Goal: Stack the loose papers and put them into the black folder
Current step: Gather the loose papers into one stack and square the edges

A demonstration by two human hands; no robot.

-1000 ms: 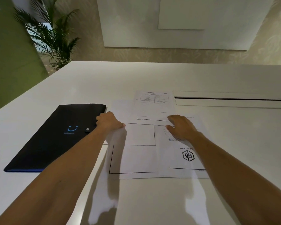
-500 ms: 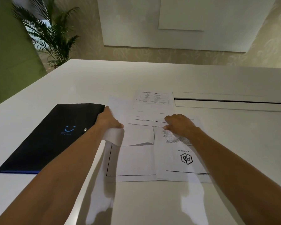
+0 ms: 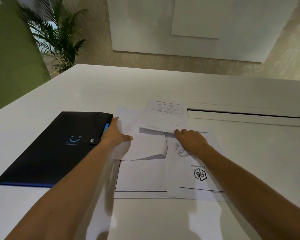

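From the head camera, a change is seen against the frames a second and half a second back: the sheet under the left hand (image 3: 117, 134), then nearly flat, has been lifted and curled, so that its near edge now stands clear of the page beneath. The far sheet by the right hand (image 3: 190, 140) has also been raised — a dark shadow now lies under its near edge. Gathering is judged to have begun, though nothing has yet been stacked.

The left fingers are closed on the left edge of the curled sheet (image 3: 145, 147), which is pinched between thumb and palm. The right fingers are bent narrow at the lifted edge of the table-printed sheet (image 3: 164, 115); whether that edge is actually gripped cannot be told.

The papers are spread, overlapping, on the white table (image 3: 249, 153) — a logo page (image 3: 194, 170) on the right, a bordered page (image 3: 142, 177) beneath the curled one. All look thin and limp. The black folder (image 3: 59, 146) lies just beside them on the left, snapped shut, touched by the left hand's back.
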